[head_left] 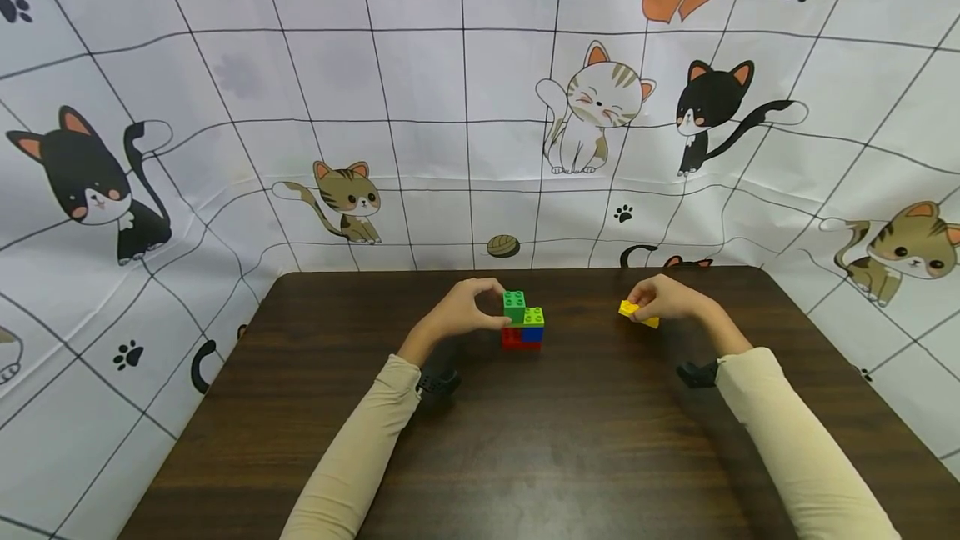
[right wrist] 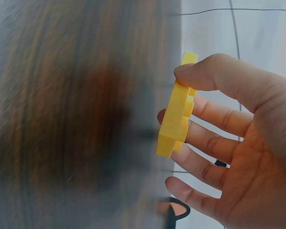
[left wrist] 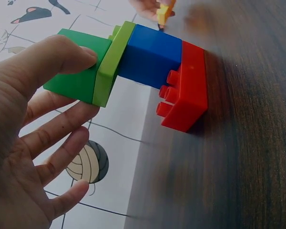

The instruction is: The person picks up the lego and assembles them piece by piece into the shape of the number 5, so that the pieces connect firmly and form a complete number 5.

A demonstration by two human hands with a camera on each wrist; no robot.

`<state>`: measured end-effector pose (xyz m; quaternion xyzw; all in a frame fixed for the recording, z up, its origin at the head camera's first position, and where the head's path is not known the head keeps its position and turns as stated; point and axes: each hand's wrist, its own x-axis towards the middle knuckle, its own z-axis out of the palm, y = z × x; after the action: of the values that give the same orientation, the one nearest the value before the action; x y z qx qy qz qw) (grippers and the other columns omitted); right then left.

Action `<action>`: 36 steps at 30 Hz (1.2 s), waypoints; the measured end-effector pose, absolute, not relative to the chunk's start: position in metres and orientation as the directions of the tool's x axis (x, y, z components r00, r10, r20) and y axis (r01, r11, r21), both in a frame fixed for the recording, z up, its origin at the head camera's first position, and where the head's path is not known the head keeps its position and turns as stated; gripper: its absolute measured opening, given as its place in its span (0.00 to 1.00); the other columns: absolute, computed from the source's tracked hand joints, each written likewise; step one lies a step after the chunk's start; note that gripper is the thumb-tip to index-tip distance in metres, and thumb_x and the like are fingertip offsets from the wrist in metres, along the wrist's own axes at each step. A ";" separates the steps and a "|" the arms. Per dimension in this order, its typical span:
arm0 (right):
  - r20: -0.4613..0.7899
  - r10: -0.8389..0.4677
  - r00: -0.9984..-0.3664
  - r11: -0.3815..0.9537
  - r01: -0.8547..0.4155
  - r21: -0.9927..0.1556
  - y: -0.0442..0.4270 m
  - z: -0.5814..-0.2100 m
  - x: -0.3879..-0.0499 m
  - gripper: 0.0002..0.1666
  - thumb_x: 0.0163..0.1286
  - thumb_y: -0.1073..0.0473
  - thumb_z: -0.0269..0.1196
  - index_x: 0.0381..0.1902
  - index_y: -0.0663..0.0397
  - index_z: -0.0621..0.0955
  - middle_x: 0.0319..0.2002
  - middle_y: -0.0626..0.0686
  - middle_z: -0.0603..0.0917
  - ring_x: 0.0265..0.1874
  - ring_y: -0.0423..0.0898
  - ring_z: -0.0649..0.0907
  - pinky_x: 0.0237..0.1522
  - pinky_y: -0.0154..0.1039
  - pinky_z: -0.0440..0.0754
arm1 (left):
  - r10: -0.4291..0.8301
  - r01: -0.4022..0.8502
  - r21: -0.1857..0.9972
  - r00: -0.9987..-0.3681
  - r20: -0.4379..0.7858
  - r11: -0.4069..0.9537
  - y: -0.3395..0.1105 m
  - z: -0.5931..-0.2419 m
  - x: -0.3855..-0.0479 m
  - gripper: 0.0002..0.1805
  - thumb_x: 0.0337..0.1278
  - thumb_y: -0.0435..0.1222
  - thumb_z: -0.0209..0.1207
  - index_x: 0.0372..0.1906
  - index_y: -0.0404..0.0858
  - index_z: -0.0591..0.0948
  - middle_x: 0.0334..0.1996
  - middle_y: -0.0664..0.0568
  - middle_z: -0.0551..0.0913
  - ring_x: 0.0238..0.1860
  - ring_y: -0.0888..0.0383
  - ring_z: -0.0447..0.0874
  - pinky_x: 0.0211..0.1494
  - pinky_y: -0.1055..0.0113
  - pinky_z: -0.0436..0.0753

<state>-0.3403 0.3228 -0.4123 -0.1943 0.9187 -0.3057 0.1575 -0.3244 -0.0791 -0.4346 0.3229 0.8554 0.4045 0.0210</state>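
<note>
My left hand (head_left: 467, 308) pinches the green brick (head_left: 513, 305) at the top of a small stack, thumb on its near side and fingertips on the far side. Beneath it lies a thin lime-green brick (left wrist: 113, 67), then a blue brick (left wrist: 151, 55) beside an open stretch of studs on the red brick (left wrist: 193, 90) at the bottom. Well to the right, my right hand (head_left: 666, 300) holds a thin yellow brick (right wrist: 175, 117) between thumb and fingers, apart from the stack. Its studs face the palm.
The stack stands on a dark brown wooden table (head_left: 555, 440). Behind and around the table hangs a white sheet (head_left: 427, 82) with grid lines and cartoon cats. Each wrist wears a black strap.
</note>
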 end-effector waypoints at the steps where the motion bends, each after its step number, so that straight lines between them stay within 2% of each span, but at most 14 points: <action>1: -0.167 -0.456 -0.874 0.736 -0.265 -0.623 0.321 -0.411 -0.340 0.21 0.63 0.64 0.70 0.49 0.73 0.80 0.41 0.61 0.85 0.38 0.46 0.81 0.37 0.35 0.81 | 0.571 0.537 0.704 -0.789 0.226 0.464 -0.079 -0.435 -0.324 0.19 0.53 0.38 0.74 0.48 0.39 0.82 0.45 0.48 0.86 0.49 0.53 0.85 0.58 0.56 0.84; 10: -0.096 -0.478 -0.873 0.695 -0.308 -0.650 0.303 -0.391 -0.333 0.23 0.68 0.60 0.68 0.56 0.69 0.81 0.48 0.63 0.87 0.45 0.49 0.83 0.41 0.37 0.81 | 0.575 0.547 0.699 -0.784 0.234 0.461 -0.079 -0.435 -0.324 0.19 0.54 0.40 0.74 0.48 0.39 0.82 0.45 0.48 0.86 0.49 0.54 0.85 0.59 0.56 0.83; 17: -0.002 -0.510 -0.860 0.640 -0.379 -0.668 0.282 -0.379 -0.330 0.20 0.69 0.60 0.68 0.56 0.65 0.84 0.49 0.61 0.87 0.42 0.45 0.82 0.41 0.32 0.81 | 0.565 0.538 0.704 -0.791 0.233 0.463 -0.080 -0.434 -0.323 0.19 0.53 0.39 0.74 0.48 0.39 0.82 0.45 0.47 0.86 0.49 0.53 0.83 0.59 0.55 0.83; 26: 0.062 -0.535 -0.842 0.594 -0.428 -0.681 0.253 -0.369 -0.325 0.19 0.68 0.62 0.69 0.55 0.63 0.85 0.47 0.61 0.87 0.41 0.46 0.81 0.41 0.32 0.81 | 0.563 0.535 0.697 -0.795 0.224 0.477 -0.080 -0.435 -0.323 0.20 0.53 0.39 0.74 0.49 0.38 0.82 0.47 0.43 0.85 0.50 0.52 0.81 0.60 0.53 0.81; 36: 0.115 -0.588 -0.801 0.511 -0.478 -0.714 0.232 -0.356 -0.313 0.22 0.67 0.61 0.70 0.58 0.62 0.84 0.53 0.61 0.86 0.43 0.49 0.81 0.44 0.33 0.82 | 0.561 0.540 0.682 -0.797 0.225 0.494 -0.079 -0.434 -0.321 0.19 0.53 0.40 0.74 0.48 0.39 0.82 0.45 0.47 0.86 0.50 0.53 0.81 0.60 0.54 0.81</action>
<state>-0.3125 0.2322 -0.3561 -0.3074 0.8664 -0.3870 0.0709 -0.3212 -0.0791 -0.4338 0.3185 0.8641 0.3896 0.0131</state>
